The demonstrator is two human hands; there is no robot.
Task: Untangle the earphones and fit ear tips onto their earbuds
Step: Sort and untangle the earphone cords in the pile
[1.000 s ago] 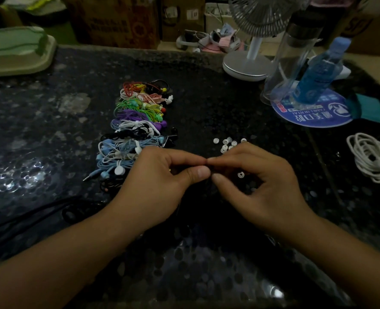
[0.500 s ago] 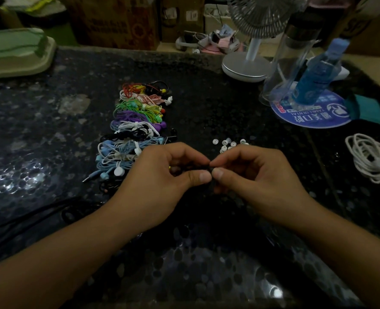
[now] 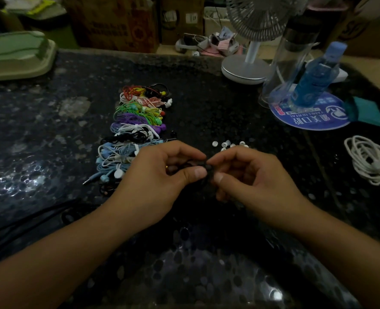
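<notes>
**Both hands pinching a black earbud above the tabletop**

Nearest to us, both forearms reach over the dark speckled stone tabletop (image 3: 206, 275). Our left hand (image 3: 160, 181) curls its fingers and thumb around a small black earbud (image 3: 203, 167); our right hand (image 3: 251, 181) pinches the same earbud from the opposite side between thumb and forefinger, the fingertips of both hands almost touching. Just beyond the right hand lies a cluster of small white silicone ear tips (image 3: 225, 145). Beyond the left hand lies a row of bundled earphones in assorted colours (image 3: 137, 126). A coiled white cable (image 3: 368, 159) rests at far right. Farther back stand a white desk fan (image 3: 249, 63), a clear plastic tumbler (image 3: 289, 56) and a blue bottle (image 3: 316, 79).
</notes>
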